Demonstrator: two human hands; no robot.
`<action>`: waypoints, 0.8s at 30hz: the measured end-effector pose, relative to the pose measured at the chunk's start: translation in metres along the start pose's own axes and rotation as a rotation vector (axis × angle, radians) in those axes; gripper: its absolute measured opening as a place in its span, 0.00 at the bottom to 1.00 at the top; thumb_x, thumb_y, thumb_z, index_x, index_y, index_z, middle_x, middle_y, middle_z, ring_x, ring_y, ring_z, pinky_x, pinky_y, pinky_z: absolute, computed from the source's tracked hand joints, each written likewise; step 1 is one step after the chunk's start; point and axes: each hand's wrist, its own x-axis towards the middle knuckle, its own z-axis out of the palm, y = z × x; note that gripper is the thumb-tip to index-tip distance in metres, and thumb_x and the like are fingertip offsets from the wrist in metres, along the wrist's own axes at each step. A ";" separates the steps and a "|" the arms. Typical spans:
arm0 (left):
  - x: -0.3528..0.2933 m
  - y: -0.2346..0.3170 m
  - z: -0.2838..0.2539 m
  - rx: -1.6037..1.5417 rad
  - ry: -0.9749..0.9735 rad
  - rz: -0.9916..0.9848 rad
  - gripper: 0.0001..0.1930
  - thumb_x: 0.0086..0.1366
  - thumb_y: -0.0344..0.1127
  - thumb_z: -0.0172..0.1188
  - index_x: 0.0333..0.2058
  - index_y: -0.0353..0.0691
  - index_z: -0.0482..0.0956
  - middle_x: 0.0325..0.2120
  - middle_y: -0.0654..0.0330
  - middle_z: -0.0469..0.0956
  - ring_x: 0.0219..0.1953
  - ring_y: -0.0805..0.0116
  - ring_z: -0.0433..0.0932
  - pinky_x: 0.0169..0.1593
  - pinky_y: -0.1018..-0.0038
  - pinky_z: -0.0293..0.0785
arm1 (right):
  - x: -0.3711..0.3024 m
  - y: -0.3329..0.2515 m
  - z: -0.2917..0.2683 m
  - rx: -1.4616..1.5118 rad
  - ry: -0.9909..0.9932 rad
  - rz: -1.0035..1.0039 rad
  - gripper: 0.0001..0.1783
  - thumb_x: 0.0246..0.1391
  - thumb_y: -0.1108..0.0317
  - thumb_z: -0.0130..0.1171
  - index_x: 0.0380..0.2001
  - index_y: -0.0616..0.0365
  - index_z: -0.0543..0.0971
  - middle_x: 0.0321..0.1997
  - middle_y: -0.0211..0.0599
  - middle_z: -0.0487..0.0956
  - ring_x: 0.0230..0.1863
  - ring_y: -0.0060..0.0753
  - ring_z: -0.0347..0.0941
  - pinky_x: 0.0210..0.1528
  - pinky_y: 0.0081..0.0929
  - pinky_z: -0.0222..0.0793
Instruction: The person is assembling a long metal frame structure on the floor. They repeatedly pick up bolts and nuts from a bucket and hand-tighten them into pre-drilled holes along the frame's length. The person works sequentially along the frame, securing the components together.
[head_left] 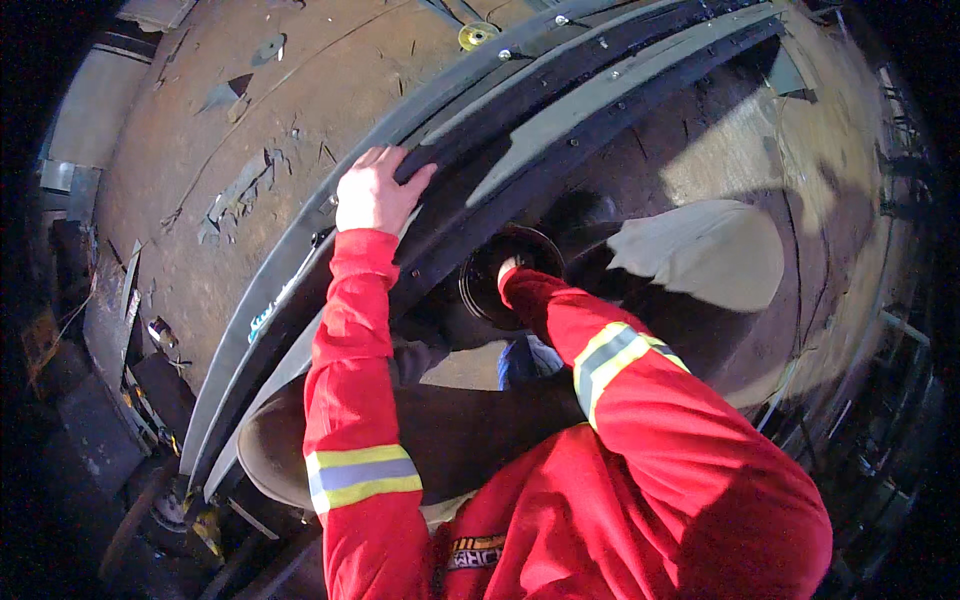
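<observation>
A long dark grey steel beam (295,232) with raised edges and several bolts along it runs from lower left to upper right. My left hand (378,195) grips its near-side edge, with the fingers curled over the metal and the thumb out to the right. Below the beam stands a dark round bucket-like container (470,296) with a ribbed wall. My right hand (508,268) reaches down into it. Only the back of that hand near the wrist shows; the fingers and anything they touch are hidden inside.
A yellow round part (478,36) lies beyond the beam. Torn dark scraps (243,192) litter the brown floor (330,75) on the left. A pale, ragged-edged light patch (705,250) is to the right of the container. Metal pieces crowd both sides.
</observation>
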 end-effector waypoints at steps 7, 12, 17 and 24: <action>0.002 -0.001 0.000 -0.046 -0.041 -0.046 0.18 0.46 0.44 0.72 0.27 0.34 0.80 0.25 0.53 0.79 0.29 0.55 0.79 0.35 0.68 0.75 | 0.042 0.007 0.015 0.075 0.119 0.057 0.20 0.47 0.66 0.57 0.46 0.54 0.79 0.46 0.45 0.80 0.47 0.47 0.77 0.48 0.41 0.73; 0.001 -0.002 0.002 -0.053 -0.005 -0.028 0.17 0.47 0.43 0.72 0.27 0.35 0.80 0.25 0.54 0.78 0.28 0.55 0.79 0.35 0.68 0.75 | 0.048 0.004 0.015 0.102 0.148 0.057 0.20 0.47 0.66 0.57 0.46 0.55 0.79 0.46 0.45 0.80 0.47 0.47 0.77 0.48 0.41 0.73; 0.002 -0.001 0.000 -0.041 -0.009 -0.045 0.17 0.47 0.43 0.72 0.27 0.35 0.80 0.25 0.54 0.78 0.28 0.55 0.78 0.34 0.67 0.75 | 0.046 0.000 0.018 0.110 0.153 0.054 0.20 0.47 0.66 0.57 0.46 0.55 0.79 0.46 0.45 0.80 0.48 0.47 0.77 0.48 0.41 0.73; 0.003 -0.001 0.003 -0.053 -0.011 -0.043 0.18 0.47 0.44 0.72 0.27 0.35 0.80 0.25 0.54 0.78 0.28 0.55 0.78 0.35 0.67 0.75 | 0.048 -0.003 0.017 0.140 0.169 0.070 0.20 0.47 0.66 0.57 0.46 0.55 0.79 0.46 0.45 0.80 0.48 0.47 0.77 0.48 0.41 0.73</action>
